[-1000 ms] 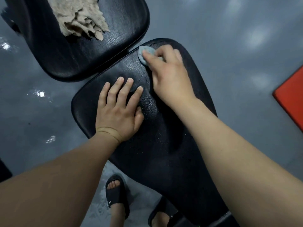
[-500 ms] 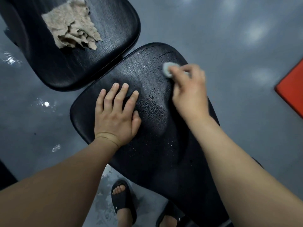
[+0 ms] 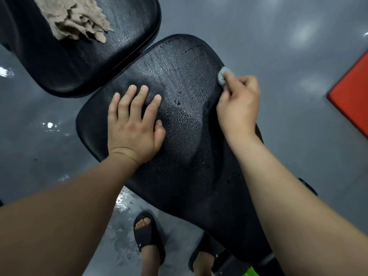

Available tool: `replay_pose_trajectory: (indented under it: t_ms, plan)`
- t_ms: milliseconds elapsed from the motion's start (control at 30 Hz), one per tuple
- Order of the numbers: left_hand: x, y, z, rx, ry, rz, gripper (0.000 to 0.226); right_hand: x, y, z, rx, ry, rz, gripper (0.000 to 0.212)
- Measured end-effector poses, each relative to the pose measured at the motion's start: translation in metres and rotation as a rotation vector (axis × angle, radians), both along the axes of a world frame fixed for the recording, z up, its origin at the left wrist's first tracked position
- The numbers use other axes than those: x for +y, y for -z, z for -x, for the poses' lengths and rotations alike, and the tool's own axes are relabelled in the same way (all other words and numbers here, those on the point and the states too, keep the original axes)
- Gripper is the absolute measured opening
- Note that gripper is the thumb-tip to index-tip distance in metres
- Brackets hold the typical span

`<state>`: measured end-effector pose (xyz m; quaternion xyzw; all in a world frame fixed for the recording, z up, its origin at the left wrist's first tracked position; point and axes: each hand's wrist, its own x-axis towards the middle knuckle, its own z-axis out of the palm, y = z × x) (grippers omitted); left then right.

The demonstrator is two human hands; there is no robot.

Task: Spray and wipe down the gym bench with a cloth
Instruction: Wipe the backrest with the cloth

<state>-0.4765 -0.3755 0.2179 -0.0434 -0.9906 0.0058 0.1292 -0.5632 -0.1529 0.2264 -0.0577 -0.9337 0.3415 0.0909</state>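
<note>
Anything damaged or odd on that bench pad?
Yes: the bench pad looks cracked and flaking near its far end and right edge, beside the small cloth in the right hand.

The left hand (image 3: 132, 128) lies flat on the bench pad (image 3: 179, 80); the right hand (image 3: 238, 108) presses a cloth (image 3: 223, 75) at its right edge. A rag (image 3: 75, 16) lies on the far pad (image 3: 103, 56), perhaps bunched.

My table (image 3: 179, 80) is black with a grained, cracked texture; my cloth (image 3: 222, 76) pale grey-blue, the rag (image 3: 75, 18) beige, floor (image 3: 278, 36) glossy grey.
</note>
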Motion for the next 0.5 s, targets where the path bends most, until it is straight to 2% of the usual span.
replay_pose_trajectory:
  t_ms: [133,300,367,500]
  plan:
    - [0.0,-0.002,0.0,-0.008,0.003,-0.017,0.052,-0.026,-0.005,-0.046,0.036,-0.299,-0.067,0.04]
    - [0.0,-0.006,-0.001,-0.021,-0.003,-0.008,0.052,-0.016,-0.007,-0.103,-0.052,-0.551,-0.097,0.04]
    - [0.001,-0.008,-0.001,-0.012,0.005,-0.013,0.051,-0.014,-0.012,-0.092,-0.047,-0.551,-0.138,0.038]
    - [-0.001,-0.017,-0.006,-0.055,-0.007,-0.139,0.047,-0.035,-0.021,-0.043,-0.015,-0.377,-0.131,0.036]
